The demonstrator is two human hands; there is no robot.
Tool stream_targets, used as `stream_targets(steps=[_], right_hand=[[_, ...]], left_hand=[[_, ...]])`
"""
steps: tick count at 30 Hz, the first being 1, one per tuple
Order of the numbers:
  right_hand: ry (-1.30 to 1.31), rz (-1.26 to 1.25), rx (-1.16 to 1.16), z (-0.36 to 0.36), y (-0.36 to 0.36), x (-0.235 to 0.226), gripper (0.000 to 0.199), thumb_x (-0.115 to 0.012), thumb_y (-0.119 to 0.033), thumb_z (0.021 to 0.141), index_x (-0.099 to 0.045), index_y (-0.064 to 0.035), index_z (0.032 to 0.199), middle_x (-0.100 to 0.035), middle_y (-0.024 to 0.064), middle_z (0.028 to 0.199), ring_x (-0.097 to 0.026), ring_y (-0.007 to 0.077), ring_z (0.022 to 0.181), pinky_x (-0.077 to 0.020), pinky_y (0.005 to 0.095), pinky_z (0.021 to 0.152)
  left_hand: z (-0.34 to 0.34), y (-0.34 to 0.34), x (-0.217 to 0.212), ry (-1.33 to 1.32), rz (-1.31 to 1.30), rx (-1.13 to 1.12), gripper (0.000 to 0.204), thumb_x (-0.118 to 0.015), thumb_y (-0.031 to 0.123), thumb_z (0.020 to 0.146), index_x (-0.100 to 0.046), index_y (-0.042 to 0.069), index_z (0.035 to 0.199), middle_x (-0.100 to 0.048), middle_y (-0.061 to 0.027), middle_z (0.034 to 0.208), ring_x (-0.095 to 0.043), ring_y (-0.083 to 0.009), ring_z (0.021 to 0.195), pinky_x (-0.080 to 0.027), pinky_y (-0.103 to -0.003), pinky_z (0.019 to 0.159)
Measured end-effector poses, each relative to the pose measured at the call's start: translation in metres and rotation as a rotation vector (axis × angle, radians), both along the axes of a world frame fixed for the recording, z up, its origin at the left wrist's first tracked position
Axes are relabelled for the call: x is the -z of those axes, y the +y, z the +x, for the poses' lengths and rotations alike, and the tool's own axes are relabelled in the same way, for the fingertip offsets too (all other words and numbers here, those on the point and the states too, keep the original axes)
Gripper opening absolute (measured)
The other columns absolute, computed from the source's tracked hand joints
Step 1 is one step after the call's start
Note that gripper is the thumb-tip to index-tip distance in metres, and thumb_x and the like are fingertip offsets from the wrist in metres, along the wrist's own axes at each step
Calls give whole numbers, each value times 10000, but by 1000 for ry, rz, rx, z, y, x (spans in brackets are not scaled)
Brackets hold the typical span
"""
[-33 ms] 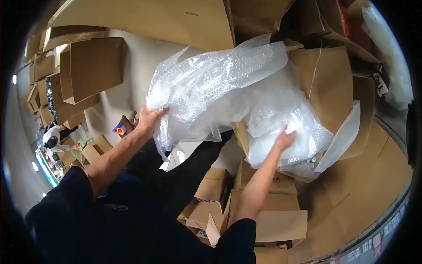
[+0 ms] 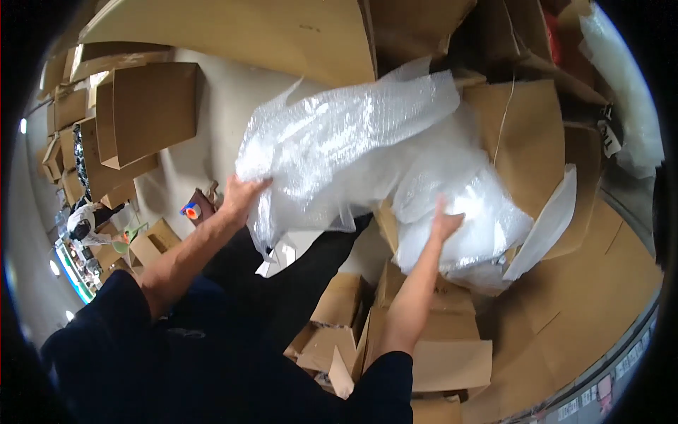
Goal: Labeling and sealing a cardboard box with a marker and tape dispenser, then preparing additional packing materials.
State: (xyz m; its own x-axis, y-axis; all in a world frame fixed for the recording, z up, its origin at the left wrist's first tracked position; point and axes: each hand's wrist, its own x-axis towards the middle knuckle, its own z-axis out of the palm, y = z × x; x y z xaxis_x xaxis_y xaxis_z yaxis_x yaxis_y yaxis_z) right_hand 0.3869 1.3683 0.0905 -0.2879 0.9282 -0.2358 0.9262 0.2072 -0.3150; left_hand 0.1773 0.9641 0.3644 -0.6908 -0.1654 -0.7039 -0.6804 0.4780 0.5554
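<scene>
A large clear sheet of bubble wrap (image 2: 332, 134) spreads in crumpled folds across the middle of the view. At its left edge my left hand (image 2: 245, 194) is closed on the gathered plastic. On the right, a bunched part of the wrap lies over an open cardboard box (image 2: 519, 138). My right hand (image 2: 446, 222) is over that part, with a finger and thumb apart and nothing gripped between them. Whether it presses on the plastic cannot be told. What lies under the wrap on the right is hidden.
Open cartons (image 2: 431, 325) stand below my right arm. A tall brown box (image 2: 148, 109) sits at the left, and a large cardboard panel (image 2: 240, 35) crosses the top. Flat cardboard (image 2: 572, 311) covers the lower right. An orange-and-blue roll (image 2: 191, 210) is beside my left forearm.
My right hand has shifted slightly left, and its finger and thumb now show apart. My left hand keeps its hold on the bubble wrap.
</scene>
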Motion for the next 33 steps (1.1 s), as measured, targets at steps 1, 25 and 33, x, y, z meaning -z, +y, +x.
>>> stream_targets(steps=[1, 25, 33], right_hand=[[-215, -131, -10, -21, -37, 1, 1033, -759, -597, 753, -369, 74, 1435, -498, 271, 1413, -514, 415, 1284, -392, 496, 1088], [827, -686, -872, -83, -244, -299, 384, -668, -5, 810, -654, -6, 1194, -550, 188, 1410, -455, 393, 1363, -330, 560, 1125], [726, -1006, -573, -27, -208, -236, 279, -668, -165, 929, -683, 15, 1142, -709, 149, 1093, -673, 270, 1051, -523, 398, 939]], left_hand=[[1, 1, -4, -37, -11, -61, 376, -770, 83, 791, -649, -55, 1119, -703, -95, 968, -673, -197, 826, -545, -357, 751], [105, -4, -39, -35, 499, -438, 610, -680, 313, 922, -453, 14, 1402, -580, -111, 1313, -586, -231, 1137, -483, -389, 968], [89, -42, -78, 13, 30, -462, 396, -633, 170, 787, -615, 24, 1154, -634, -105, 1020, -627, -247, 869, -528, -388, 768]])
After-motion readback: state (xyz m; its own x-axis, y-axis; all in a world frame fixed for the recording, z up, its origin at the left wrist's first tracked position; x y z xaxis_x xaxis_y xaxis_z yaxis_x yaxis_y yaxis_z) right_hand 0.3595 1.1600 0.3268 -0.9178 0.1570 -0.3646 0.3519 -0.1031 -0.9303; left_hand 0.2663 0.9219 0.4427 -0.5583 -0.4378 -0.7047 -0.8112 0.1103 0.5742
